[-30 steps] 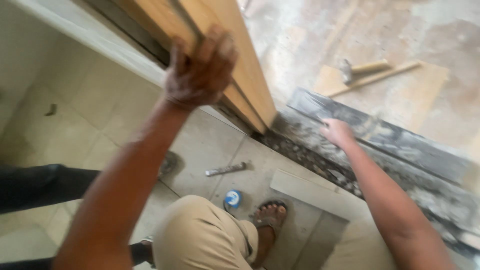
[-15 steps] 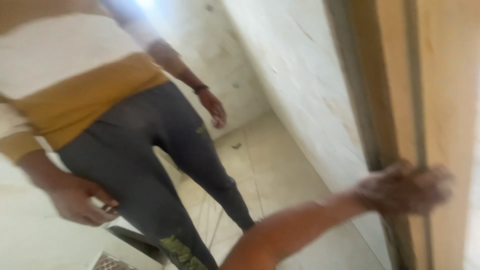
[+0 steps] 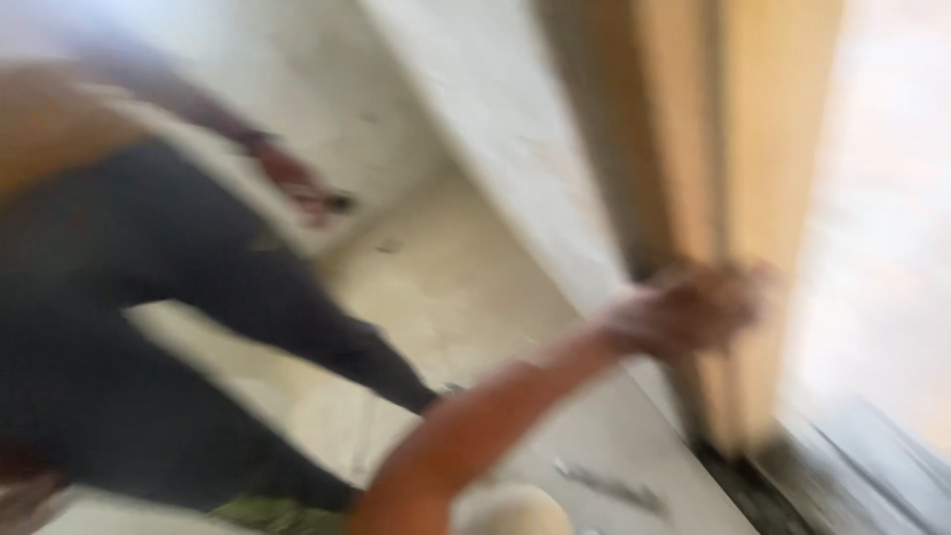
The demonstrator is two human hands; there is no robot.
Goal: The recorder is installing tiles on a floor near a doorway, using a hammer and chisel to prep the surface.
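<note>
Item: tall light-brown wooden door panel [image 3: 763, 198], standing upright at the right of the view, its lower end meeting the floor beside a dark threshold strip [image 3: 842, 466]. Judged stiff, heavy and awkward for its height; the wood face looks smooth, so your surest purchase is on the long vertical edge, gripped around its thickness rather than flat on the face. Your left hand [image 3: 688, 307] is on that edge low down, fingers curled about it so far as the heavy blur lets you tell, with the bare forearm reaching up to it from the bottom centre of the view. Your right hand is not in view, so its state cannot be told. Adjoining: a grey-brown door frame post [image 3: 594, 149] just left of the panel, touching or nearly touching it. Beside that: a pale cream tiled wall [image 3: 495, 129] running down to a pale tiled floor [image 3: 446, 297]. On the floor near the bottom edge: a small dark elongated object [image 3: 609, 485], too blurred to identify. Also present: another person in dark trousers [image 3: 119, 327] standing at the left, one hand [image 3: 297, 188] hanging by the side, well apart from the panel. Right margin: a bright, washed-out area [image 3: 882, 248] beyond the panel.
</note>
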